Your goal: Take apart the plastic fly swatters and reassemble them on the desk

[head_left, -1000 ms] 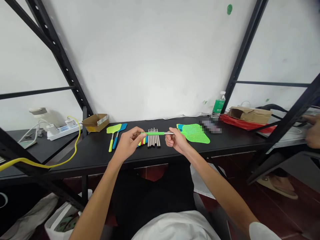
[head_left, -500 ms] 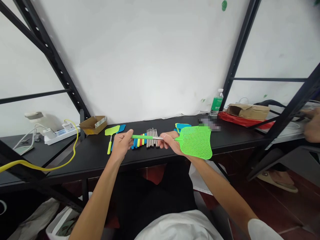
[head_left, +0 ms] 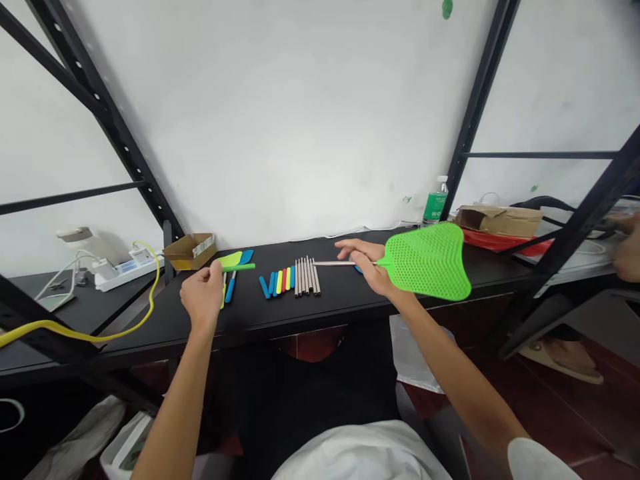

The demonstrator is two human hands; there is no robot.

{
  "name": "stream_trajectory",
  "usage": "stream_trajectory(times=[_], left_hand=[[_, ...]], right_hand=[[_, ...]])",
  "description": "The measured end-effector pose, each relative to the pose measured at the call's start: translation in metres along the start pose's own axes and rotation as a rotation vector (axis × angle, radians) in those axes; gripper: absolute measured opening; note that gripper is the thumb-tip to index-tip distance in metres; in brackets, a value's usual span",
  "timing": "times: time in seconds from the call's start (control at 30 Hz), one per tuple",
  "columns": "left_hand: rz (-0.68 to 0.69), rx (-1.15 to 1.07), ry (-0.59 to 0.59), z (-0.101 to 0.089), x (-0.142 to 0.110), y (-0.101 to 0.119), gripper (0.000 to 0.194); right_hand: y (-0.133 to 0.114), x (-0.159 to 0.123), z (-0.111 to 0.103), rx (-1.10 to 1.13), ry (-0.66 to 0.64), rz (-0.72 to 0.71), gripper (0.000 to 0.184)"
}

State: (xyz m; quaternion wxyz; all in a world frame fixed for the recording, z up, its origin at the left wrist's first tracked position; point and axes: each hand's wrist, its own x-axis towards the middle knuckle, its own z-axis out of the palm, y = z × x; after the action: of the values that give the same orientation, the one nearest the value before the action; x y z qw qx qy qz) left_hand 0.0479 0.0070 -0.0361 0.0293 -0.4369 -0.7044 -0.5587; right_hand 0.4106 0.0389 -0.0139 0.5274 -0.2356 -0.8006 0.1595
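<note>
One lime-green swatter head, broad and perforated, on a slim metallic rod, is held in the right hand over the tabletop; the left hand grips a green tube.

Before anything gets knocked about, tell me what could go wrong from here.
The thin rod of the green swatter in the right hand seems to end close to the row of metal rods; it might nudge them out of line.

The right hand's fingers look stretched out rather than wrapped round, so the wide green head could perhaps twist or tip.
</note>
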Motion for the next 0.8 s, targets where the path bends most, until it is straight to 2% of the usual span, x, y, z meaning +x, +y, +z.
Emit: stream_trajectory(times=[0.1, 0.17, 0.27, 0.37, 0.5, 0.67, 0.8], left_hand=[[0.071, 0.415, 0.01, 0.009, -0.009, -0.008, 0.041], [0.09, 0.539, -0.127, 0.019, -0.016, -0.009, 0.039], [0.106, 0.644, -0.313, 0.031, -0.025, -0.007, 0.037], [0.126, 0.659, -0.391, 0.036, -0.03, -0.003, 0.037], [0.122, 0.621, -0.41, 0.036, -0.032, 0.002, 0.04], [0.097, 0.604, -0.409, 0.032, -0.032, 0.005, 0.038], [0.204, 0.507, -0.383, 0.031, -0.034, 0.02, 0.035]], right_hand=[[0.011, 0.002, 0.004, 0.107, 0.132, 0.248, 0.034], [0.017, 0.005, 0.009, 0.154, 0.18, 0.371, 0.031], [0.021, 0.008, 0.013, 0.219, 0.12, 0.462, 0.028], [0.022, 0.009, 0.015, 0.32, -0.021, 0.566, 0.03], [0.023, 0.007, 0.015, 0.43, -0.155, 0.67, 0.028], [0.024, 0.005, 0.02, 0.588, -0.138, 0.711, 0.035], [0.023, 0.004, 0.032, 0.782, -0.076, 0.73, 0.04]])
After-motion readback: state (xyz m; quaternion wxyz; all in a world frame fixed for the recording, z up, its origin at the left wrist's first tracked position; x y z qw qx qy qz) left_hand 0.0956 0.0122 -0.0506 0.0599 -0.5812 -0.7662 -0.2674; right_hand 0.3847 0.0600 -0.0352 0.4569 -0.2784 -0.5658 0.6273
